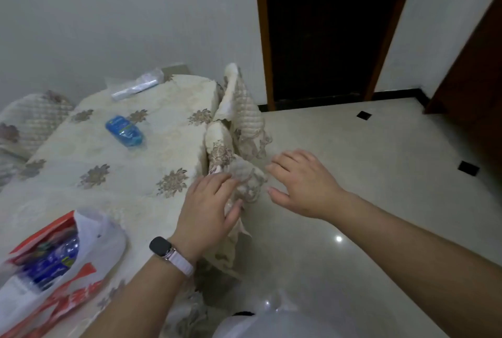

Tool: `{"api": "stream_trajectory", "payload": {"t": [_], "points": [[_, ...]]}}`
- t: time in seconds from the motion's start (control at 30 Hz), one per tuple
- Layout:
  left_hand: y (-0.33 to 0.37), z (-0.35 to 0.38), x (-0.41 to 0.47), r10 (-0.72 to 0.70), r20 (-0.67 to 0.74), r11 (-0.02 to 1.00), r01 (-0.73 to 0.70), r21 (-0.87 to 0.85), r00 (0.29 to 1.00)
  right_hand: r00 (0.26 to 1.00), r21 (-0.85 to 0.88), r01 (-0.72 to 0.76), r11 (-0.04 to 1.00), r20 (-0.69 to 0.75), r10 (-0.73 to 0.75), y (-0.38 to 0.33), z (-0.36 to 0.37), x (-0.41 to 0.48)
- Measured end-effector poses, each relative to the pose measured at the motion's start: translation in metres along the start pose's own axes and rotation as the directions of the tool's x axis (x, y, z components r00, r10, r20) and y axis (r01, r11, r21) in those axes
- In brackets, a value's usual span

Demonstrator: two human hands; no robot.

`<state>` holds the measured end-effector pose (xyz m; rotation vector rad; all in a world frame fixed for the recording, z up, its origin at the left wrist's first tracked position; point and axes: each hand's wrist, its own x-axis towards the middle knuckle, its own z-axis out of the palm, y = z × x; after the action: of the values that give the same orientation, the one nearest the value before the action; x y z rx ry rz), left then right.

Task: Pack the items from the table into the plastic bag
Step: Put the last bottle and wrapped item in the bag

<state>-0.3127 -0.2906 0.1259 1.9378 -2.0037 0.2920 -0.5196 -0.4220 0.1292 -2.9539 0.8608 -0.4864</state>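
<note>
- 1 blue packet [125,131] is lying flat on the desk [152,147], well apart from both hands, up and to their left. Its long axis is running far-left to near-right.
- Left hand [209,207] is sitting nearer, fingers [217,183] fairly straight on the bunched tablecloth [244,177] at the desk corner; cannot tell whether it is pinching.
- Right hand [301,183] is hovering over the floor [353,202], fingers wide, holding nothing.
- Plastic bag [103,237] is lying near-left, holding blue items.
</note>
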Motion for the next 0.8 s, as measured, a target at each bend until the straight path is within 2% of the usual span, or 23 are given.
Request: {"api": "stream_trajectory", "payload": {"t": [0.2,0.4,0.63,0.8], "points": [[0.029,0.045,0.077,0.131,0.038,0.990,-0.128,-0.061,0.991,0.983,-0.043,-0.183,0.982,-0.006,0.183,0.074,0.001,-0.024],[0.037,0.118,0.160,0.195,0.015,0.971,-0.191,-0.142,0.981,0.972,-0.069,-0.232,0.970,-0.058,0.229,0.148,0.018,-0.007],[0.007,0.190,0.281,0.148,0.069,0.967,-0.130,-0.218,0.987,0.956,-0.130,-0.282,0.951,0.043,0.290,0.247,0.039,0.078],[-0.027,0.216,0.376,0.160,0.009,0.949,-0.151,-0.278,0.987,0.949,-0.178,-0.286,0.942,0.082,0.304,0.311,0.035,0.156]]}}
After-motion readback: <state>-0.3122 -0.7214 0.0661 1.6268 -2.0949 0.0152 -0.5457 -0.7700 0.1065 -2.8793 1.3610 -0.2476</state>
